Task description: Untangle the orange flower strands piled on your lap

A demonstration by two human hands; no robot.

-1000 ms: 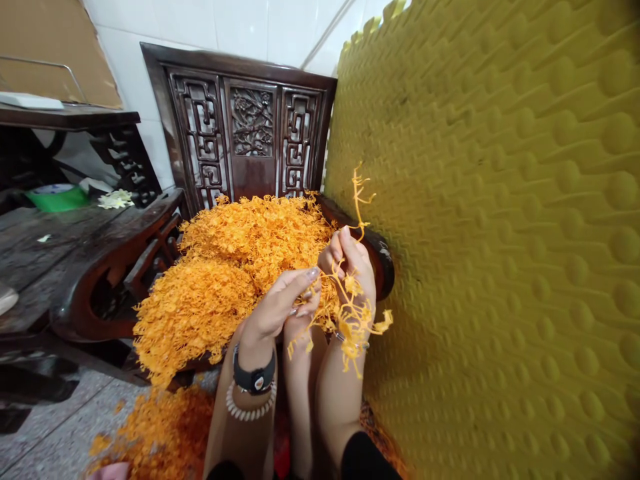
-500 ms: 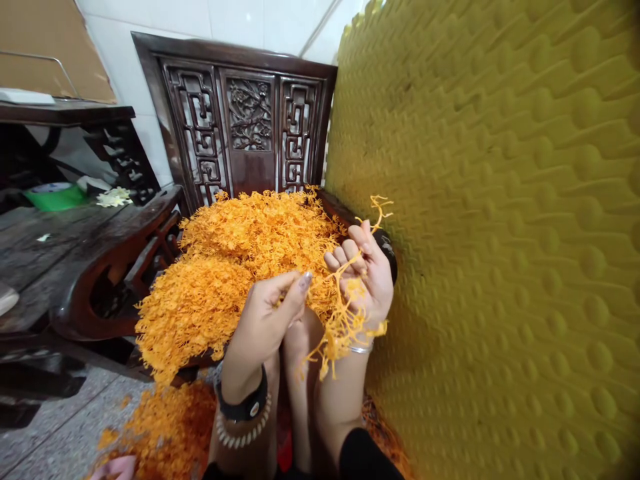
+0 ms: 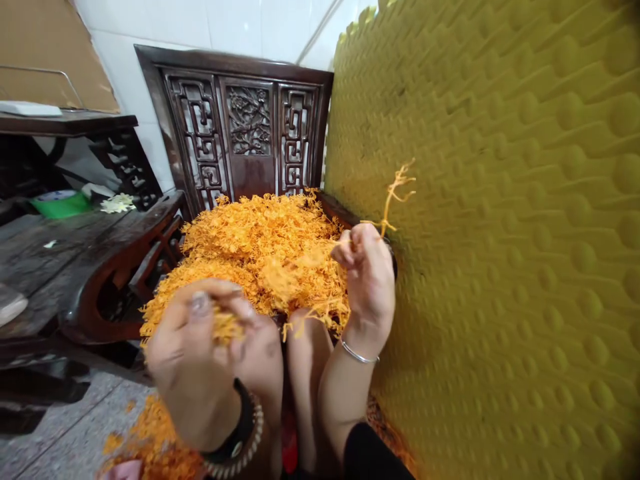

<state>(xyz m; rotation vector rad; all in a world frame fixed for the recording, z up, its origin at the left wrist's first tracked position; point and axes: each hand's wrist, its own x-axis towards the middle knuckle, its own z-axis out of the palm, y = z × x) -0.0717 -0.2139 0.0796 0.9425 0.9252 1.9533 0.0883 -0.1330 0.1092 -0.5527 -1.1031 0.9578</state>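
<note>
A big heap of orange plastic flower sprigs covers the seat of a dark carved wooden chair. My right hand is closed around a thin orange sprig whose tip sticks up past the fingers, close to the yellow mat. My left hand, blurred and near the camera, pinches a small clump of orange bits between thumb and fingers. A black watch and a bead bracelet sit on my left wrist, a silver bangle on the right one. My bare knees show between the arms.
A tall yellow bumpy foam mat stands upright at the right, next to the chair. More orange sprigs lie on the grey floor. A dark wooden table at the left carries a green roll and white flowers.
My left hand has pulled back toward the camera and down with a clump of orange bits. My right hand has turned over and lifted its sprig toward the mat.
</note>
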